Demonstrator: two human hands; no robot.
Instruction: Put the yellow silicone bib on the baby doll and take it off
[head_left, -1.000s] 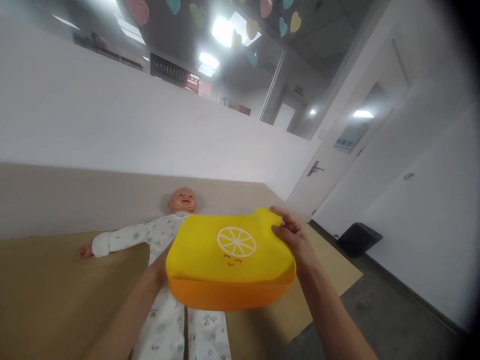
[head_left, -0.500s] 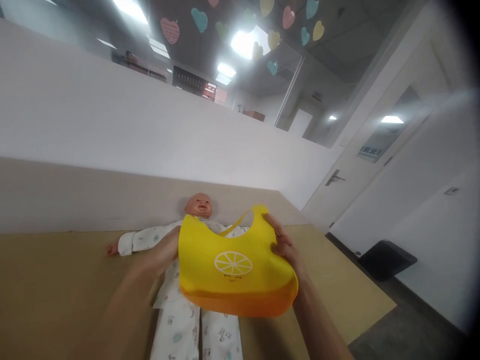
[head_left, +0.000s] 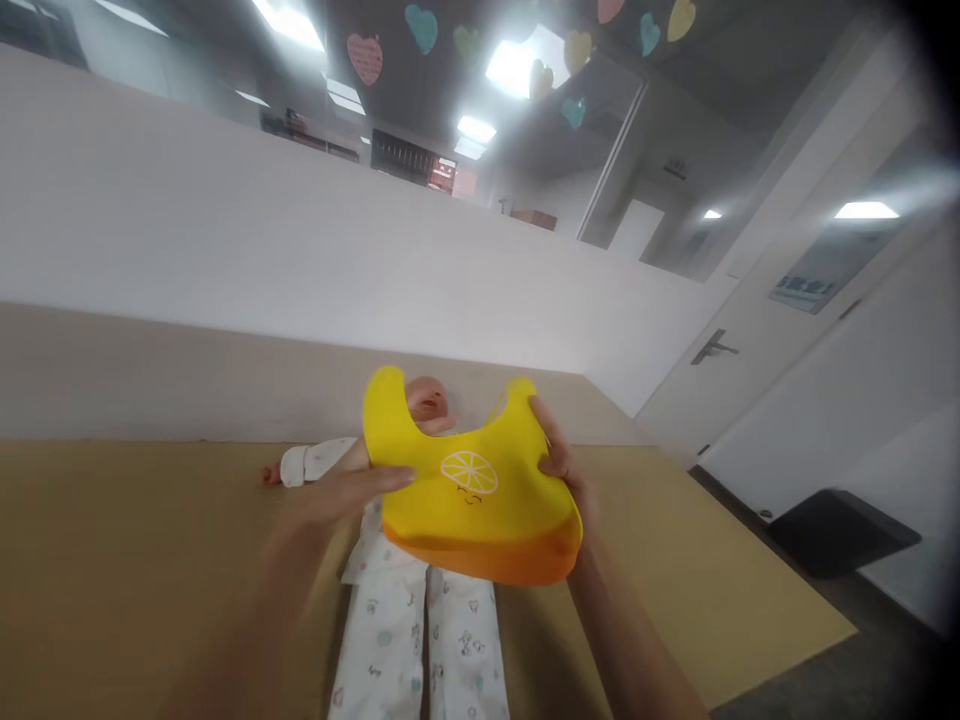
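Between my hands hangs a yellow baby bib (head_left: 427,492) with an orange catch pocket and a lemon-slice face, held up with its neck opening at the top. My left hand (head_left: 360,487) grips its left side, thumb across the front and the other fingers hidden behind. On the right edge, my right hand (head_left: 562,460) is closed, its remaining fingers out of sight behind the bib. Beyond and below lies a baby doll (head_left: 386,635) on its back, dressed in white printed clothes. The bib covers its chest and part of its head.
The doll lies on a wooden table (head_left: 150,580) against a low wall with a window above. Heart-shaped stickers (head_left: 364,59) dot the glass. To the right are a door (head_left: 757,330) and a dark bin-like object (head_left: 840,530) on the floor.
My left thumb has come round to the bib's front. The bib's left neck tab now stands upright, and the bib has risen slightly, covering part of the doll's head. The view has shifted.
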